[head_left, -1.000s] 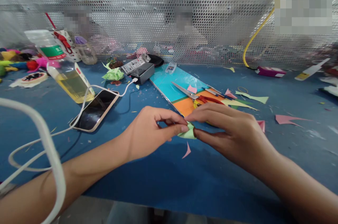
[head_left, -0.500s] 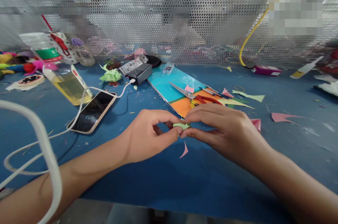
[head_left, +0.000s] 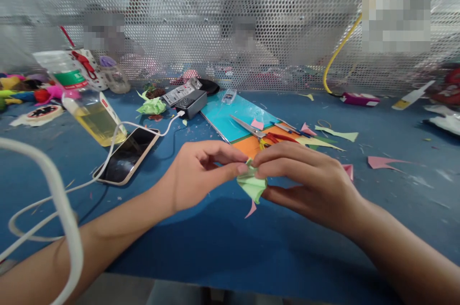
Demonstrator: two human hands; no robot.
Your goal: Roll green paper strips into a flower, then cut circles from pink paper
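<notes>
A small folded piece of light green paper [head_left: 252, 185] hangs between my two hands above the blue table [head_left: 223, 242]. My left hand [head_left: 201, 171] pinches its upper left edge with thumb and fingers closed. My right hand [head_left: 305, 180] pinches the top from the right, the thumb under the paper. A pink paper scrap [head_left: 251, 209] lies on the table just below the green piece. Behind my hands lie scissors with red handles [head_left: 262, 132] on a stack of turquoise and orange paper sheets [head_left: 237, 118].
A phone [head_left: 127, 154] on a white cable [head_left: 53, 190] lies at left, beside a bottle of yellow liquid [head_left: 93, 118] and a black charger box [head_left: 190, 101]. Pink and green paper offcuts [head_left: 384, 162] are scattered at right. A perforated metal screen [head_left: 230, 17] closes the back.
The green paper was pressed flat between my fingertips; now it is lifted and opened downward, more of it showing. Both hands have risen slightly and stayed together.
</notes>
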